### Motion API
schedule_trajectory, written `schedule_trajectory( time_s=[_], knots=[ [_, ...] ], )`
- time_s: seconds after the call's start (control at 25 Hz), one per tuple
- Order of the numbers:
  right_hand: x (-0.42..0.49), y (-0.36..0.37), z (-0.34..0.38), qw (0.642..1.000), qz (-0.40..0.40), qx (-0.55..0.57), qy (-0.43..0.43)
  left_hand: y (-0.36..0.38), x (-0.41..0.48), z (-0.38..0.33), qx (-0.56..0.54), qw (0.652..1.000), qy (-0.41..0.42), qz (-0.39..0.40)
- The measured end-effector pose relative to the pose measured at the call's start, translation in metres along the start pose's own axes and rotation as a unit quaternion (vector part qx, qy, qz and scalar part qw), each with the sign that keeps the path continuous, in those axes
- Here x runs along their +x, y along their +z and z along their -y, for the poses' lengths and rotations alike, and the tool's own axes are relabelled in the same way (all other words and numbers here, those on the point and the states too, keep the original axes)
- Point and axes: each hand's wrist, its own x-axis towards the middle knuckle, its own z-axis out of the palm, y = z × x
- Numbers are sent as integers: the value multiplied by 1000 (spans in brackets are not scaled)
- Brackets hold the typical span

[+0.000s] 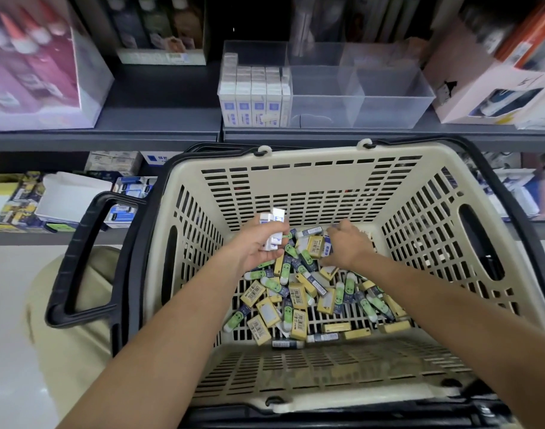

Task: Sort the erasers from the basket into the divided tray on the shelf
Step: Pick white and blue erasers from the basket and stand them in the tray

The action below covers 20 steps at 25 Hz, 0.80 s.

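A beige basket [327, 178] with black handles sits below the shelf and holds several loose erasers [299, 298] in yellow and green-and-white wrappers. My left hand [255, 246] is raised over the pile and grips a small stack of white erasers [272, 226]. My right hand [347, 243] reaches down among the erasers at the back of the pile, fingers curled; what they hold is hidden. On the shelf stands a clear divided tray [389, 97]. Its left compartment is packed with white erasers [252, 94]; the compartments to the right look bare.
A pink box of bottles [32, 66] stands at the left of the shelf, white product boxes [494, 91] at the right. A dark box [159, 26] sits behind. The lower shelf [63, 199] carries more stationery packs. Pale floor lies at the left.
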Motion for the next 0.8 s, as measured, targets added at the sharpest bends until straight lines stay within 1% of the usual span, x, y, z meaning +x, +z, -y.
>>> schedule_trajectory(
  time_s=[0.12, 0.16, 0.24, 0.32, 0.36, 0.44, 0.56, 0.64, 0.68, 0.72, 0.76, 0.8],
  knots=[
    [-1, 4, 1, 1000, -6, 4, -6, -1, 4, 2, 28, 1000, -3, -11],
    [-3, 2, 1, 999, -8, 25, -19, -2, 6, 3, 46, 999, -5, -18],
    [-10, -6, 1, 992, -19, 110, -60, -1, 8, 8, 82, 996, -9, -24],
    [-19, -22, 6, 968, -26, 222, -116, 1, 7, 11, 101, 995, -14, 2],
    [-25, -29, 9, 955, -28, 257, -143, 3, 5, 11, 96, 995, -17, 28],
    [-35, -38, 15, 941, -42, 287, -176, 5, 2, 9, 81, 994, -24, 72],
    [-43, -35, 24, 908, -52, 372, -183, 3, 0, 6, 104, 990, -28, 96],
    [-47, -29, 28, 885, -23, 436, -163, 0, 0, 7, 111, 989, -32, 89],
    [-49, -24, 26, 887, 5, 435, -158, -3, 0, 8, 108, 991, -31, 71],
    [-52, -18, 23, 903, 43, 393, -168, -6, 2, 9, 101, 994, -28, 43],
    [-55, -10, 19, 925, 89, 315, -193, -10, 4, 8, 87, 996, -26, 15],
    [-58, -2, 17, 937, 136, 225, -229, -14, 6, 8, 69, 997, -23, -8]
  ],
)
